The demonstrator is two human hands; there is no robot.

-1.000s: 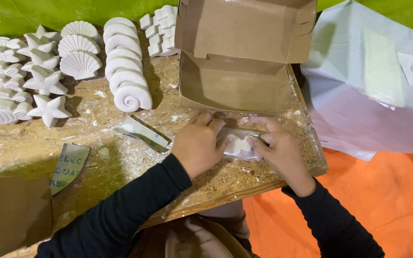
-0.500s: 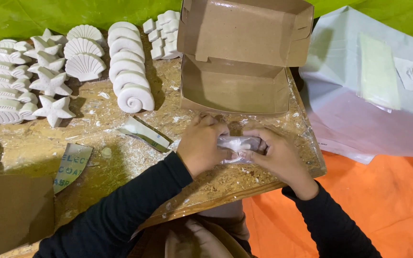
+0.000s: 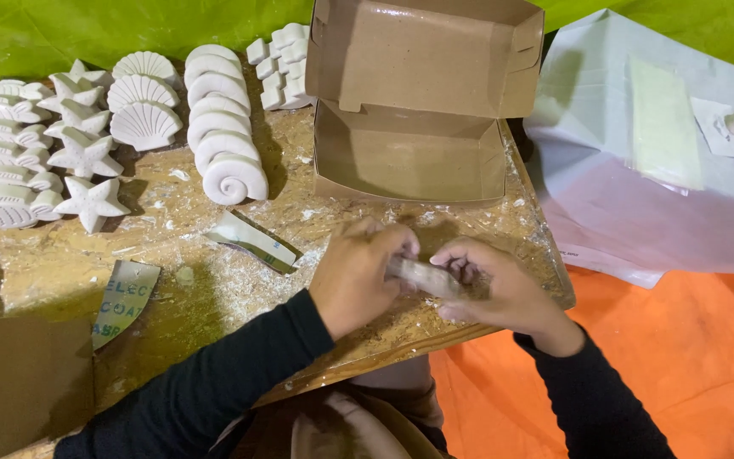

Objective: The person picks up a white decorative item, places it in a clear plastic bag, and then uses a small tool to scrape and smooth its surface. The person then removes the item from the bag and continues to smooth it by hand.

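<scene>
My left hand (image 3: 358,276) and my right hand (image 3: 490,285) meet over the near edge of a wooden board (image 3: 214,280). Between them they grip a small pale piece wrapped in clear film (image 3: 422,276), blurred, so its shape is unclear. Both sleeves are black. An open brown cardboard box (image 3: 409,161) stands just beyond the hands, its lid raised and its inside bare.
Rows of white plaster casts fill the far left: snail spirals (image 3: 218,127), scallop shells (image 3: 144,110), starfish (image 3: 87,157) and small blocks (image 3: 278,64). A strip of tape backing (image 3: 252,242) and a printed sticker (image 3: 125,302) lie on the board. White sheets (image 3: 639,170) cover orange cloth at right.
The wrapped piece has been turned between my hands, from a flat white shape to a narrow edge-on one. Both hands have stayed in front of the box.
</scene>
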